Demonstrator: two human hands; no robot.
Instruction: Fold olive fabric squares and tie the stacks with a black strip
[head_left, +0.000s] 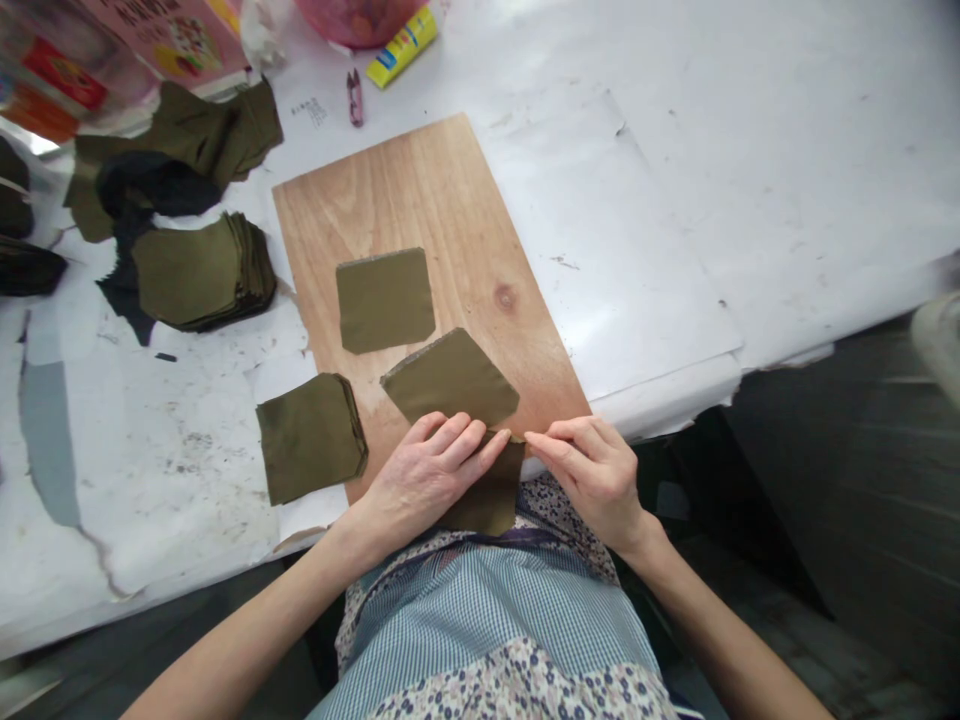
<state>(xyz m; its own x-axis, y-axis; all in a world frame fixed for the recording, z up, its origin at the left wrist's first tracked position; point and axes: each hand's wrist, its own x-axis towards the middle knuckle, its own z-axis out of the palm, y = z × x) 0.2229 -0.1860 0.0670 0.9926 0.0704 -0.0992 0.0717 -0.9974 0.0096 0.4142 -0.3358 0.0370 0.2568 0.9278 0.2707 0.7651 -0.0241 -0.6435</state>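
An olive fabric piece (487, 500) lies at the near edge of a wooden board (367, 200) and hangs down toward the lap. My left hand (424, 475) presses along its upper edge, fingers together and thumb on the fold. At the right end of that edge, the thumb and forefinger of my right hand (589, 470) pinch the corner. Just beyond my left fingers a second olive piece (454, 380) rests at an angle on the board. Farther up lies a third olive piece (386, 300), with a greyish strip along its top edge.
Left of the board are a small stack of olive pieces (307, 440) and a taller stack (195, 270). Dark and olive scraps (172, 150) lie behind them. Pink thread snips (355, 98), a yellow tube (403, 47) and a pink container (360, 20) sit at the back.
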